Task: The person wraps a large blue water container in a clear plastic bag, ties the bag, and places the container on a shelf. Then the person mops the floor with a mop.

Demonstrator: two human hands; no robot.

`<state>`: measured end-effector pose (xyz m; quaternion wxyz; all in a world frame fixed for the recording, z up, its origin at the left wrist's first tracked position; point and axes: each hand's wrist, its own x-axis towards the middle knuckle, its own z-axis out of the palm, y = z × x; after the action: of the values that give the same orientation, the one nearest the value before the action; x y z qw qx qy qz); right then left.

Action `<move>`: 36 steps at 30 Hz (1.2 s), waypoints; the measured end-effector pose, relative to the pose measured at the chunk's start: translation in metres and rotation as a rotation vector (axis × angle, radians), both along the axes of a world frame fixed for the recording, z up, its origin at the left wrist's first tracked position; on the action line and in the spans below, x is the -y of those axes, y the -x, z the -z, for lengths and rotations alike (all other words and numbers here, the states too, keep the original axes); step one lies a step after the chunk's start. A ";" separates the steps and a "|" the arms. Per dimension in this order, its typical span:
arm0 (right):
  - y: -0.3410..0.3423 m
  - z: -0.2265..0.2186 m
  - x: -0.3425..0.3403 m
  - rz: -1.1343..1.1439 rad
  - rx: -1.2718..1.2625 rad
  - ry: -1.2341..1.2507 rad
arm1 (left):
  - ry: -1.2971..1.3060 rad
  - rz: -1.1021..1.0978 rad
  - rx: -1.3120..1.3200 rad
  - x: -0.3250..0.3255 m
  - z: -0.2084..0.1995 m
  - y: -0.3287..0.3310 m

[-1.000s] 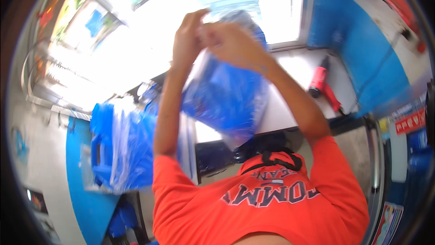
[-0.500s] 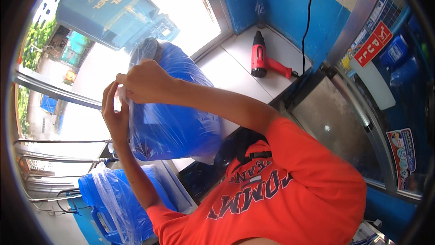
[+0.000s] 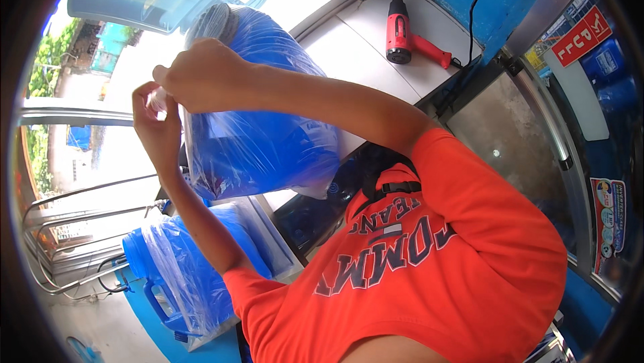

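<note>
A large blue water jug (image 3: 248,151) stands on the counter inside a clear plastic bag (image 3: 305,111), which wraps it loosely and shines with creases. At the jug's left side my left hand (image 3: 155,118) pinches a bunched white-looking bit of the bag between thumb and fingers. My right hand (image 3: 208,78) is closed just above and beside it, thumb and fingers pressed together on the same gathered plastic; its exact hold is partly hidden. The jug's ribbed cap (image 3: 218,22) shows through the bag beyond my right hand.
A red-and-black heat gun (image 3: 402,35) lies on the white tiled counter (image 3: 365,37), its black cord (image 3: 473,21) running up the wall. Another blue jug (image 3: 194,262) with clear plastic around it sits at lower left. A glass door with a metal handle (image 3: 543,121) is on the right.
Both hands keep their hold near the jug's left side and have drawn slightly outward from it with the gathered plastic. The whole view has shifted, moving the heat gun up and right in the picture.
</note>
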<state>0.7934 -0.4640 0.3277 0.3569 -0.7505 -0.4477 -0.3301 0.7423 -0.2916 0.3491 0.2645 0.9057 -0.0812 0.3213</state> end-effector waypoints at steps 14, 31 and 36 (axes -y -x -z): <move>0.012 0.002 0.025 0.027 0.135 0.068 | 0.475 0.001 0.076 -0.029 -0.017 0.025; -0.033 0.279 0.348 0.937 -0.571 0.518 | 0.466 -0.364 0.639 -0.010 0.028 0.116; -0.058 0.343 0.369 0.768 -0.695 0.367 | 0.461 -0.237 0.618 0.022 0.043 0.111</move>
<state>0.8511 -0.8334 -0.0154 0.2008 -0.9747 -0.0476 -0.0861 0.6309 -0.3134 0.3058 0.3850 0.6862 0.0225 0.6168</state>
